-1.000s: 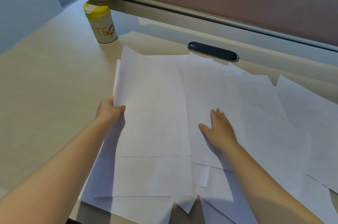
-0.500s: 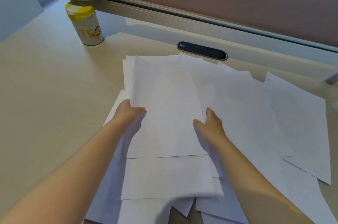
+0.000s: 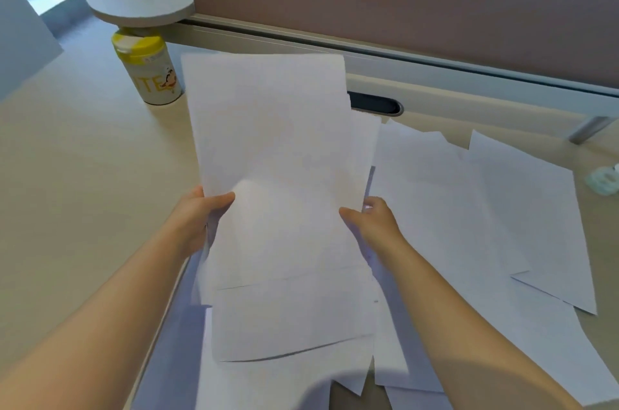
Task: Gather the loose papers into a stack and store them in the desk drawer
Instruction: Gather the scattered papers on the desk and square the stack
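Note:
A bunch of white paper sheets (image 3: 278,155) is lifted off the beige desk (image 3: 73,175), tilted up toward the partition. My left hand (image 3: 197,218) grips its left edge, thumb on top. My right hand (image 3: 371,225) grips its right edge. More loose white sheets (image 3: 469,208) lie flat and overlapping on the desk to the right, and others (image 3: 288,372) lie beneath the lifted bunch near the front edge. No drawer is in view.
A yellow-lidded white canister (image 3: 149,72) stands at the back left under a round grey shelf (image 3: 140,5) with a small pink item on it. A dark cable slot (image 3: 378,103) sits by the brown partition (image 3: 402,0). A pale green object (image 3: 603,180) lies far right.
Both hands have closed in on the sheets and raised a bunch of them off the desk, tilting it upward. The gathered sheets are narrower and more aligned than before.

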